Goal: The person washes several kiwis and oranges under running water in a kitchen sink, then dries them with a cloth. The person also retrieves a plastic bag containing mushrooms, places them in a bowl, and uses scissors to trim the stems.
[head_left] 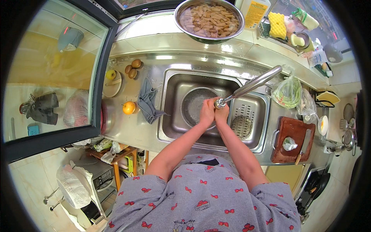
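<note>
My left hand (207, 110) and my right hand (222, 113) are close together under the spout of a chrome faucet (255, 82). The spout's tip hides part of both hands, and I cannot make out whether anything lies between them. Below them, a round metal basin (192, 108) sits in the large compartment of the stainless steel sink (174, 130). The smaller compartment, on the right, holds a perforated tray (247, 108) and a round wire-like strainer (242, 127).
Left of the sink lie a grey cloth (147, 100), an orange fruit (129, 107) and several brown eggs or fruits (132, 73). A bowl of cut pieces in liquid (214, 20) stands behind. On the right, a cleaver (304, 145) rests on a cutting board (285, 130). An open window (95, 72) juts in.
</note>
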`<state>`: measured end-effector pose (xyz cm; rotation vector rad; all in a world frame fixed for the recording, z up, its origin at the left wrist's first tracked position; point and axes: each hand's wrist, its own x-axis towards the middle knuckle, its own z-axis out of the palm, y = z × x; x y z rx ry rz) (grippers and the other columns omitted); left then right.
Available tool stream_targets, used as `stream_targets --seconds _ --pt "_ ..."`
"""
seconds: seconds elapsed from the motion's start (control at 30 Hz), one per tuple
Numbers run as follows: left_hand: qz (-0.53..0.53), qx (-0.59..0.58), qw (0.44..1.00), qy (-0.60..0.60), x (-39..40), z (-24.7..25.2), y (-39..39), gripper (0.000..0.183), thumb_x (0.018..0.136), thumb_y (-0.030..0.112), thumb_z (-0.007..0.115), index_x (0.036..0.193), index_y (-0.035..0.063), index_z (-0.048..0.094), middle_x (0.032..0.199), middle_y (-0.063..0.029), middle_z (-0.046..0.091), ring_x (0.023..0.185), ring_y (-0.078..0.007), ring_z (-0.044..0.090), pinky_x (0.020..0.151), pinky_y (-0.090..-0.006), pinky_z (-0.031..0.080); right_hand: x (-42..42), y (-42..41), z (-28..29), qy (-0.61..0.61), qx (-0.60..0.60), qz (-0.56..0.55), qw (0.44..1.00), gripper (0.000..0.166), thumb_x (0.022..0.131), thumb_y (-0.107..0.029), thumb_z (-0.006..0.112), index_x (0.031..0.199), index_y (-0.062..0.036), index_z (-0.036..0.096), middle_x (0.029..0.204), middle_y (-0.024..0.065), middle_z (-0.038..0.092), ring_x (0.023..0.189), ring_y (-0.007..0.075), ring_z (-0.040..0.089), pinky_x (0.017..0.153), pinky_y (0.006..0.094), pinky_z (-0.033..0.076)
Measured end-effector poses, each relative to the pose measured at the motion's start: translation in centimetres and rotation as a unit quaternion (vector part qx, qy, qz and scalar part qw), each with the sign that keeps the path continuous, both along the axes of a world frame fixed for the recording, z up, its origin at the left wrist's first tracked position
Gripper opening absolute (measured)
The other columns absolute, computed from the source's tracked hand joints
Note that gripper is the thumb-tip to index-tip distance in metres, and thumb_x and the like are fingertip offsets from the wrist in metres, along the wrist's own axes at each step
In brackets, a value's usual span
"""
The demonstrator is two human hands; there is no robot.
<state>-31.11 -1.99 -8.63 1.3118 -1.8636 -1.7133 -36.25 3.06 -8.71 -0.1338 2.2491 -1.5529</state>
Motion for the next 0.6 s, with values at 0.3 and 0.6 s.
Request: stream_targets --seconds 0.3,0.6 --pt "-0.019 0.044 0.997 -0.056 0.2 -1.8 -1.2 0.048 0.097 0.042 0.044 0.124 0.0031 0.047 0.107 -0.0194 0.062 0.094 -0.0250 0.062 0.079 -0.0358 0.051 -0.1 -0.6 0.2 -0.015 -0.090 -0.008 0.996 0.022 0.083 -0.021 0.070 0.099 -0.0060 0.066 0.088 0.0081 0.069 0.081 0.0177 0.064 0.077 0.0322 0.049" --pt "0.023 0.345 0.938 0.006 -1.4 1.0 -1.7 0.037 0.096 0.042 0.050 0.117 0.0119 0.053 0.096 -0.0047 0.063 0.081 -0.0168 0.062 0.062 -0.0392 0.051 0.6 -0.1 -0.1 0.000 -0.077 -0.045 0.996 0.020 0.083 -0.018 0.068 0.099 -0.0075 0.065 0.092 0.0106 0.067 0.090 0.0238 0.064 0.082 0.0348 0.047"
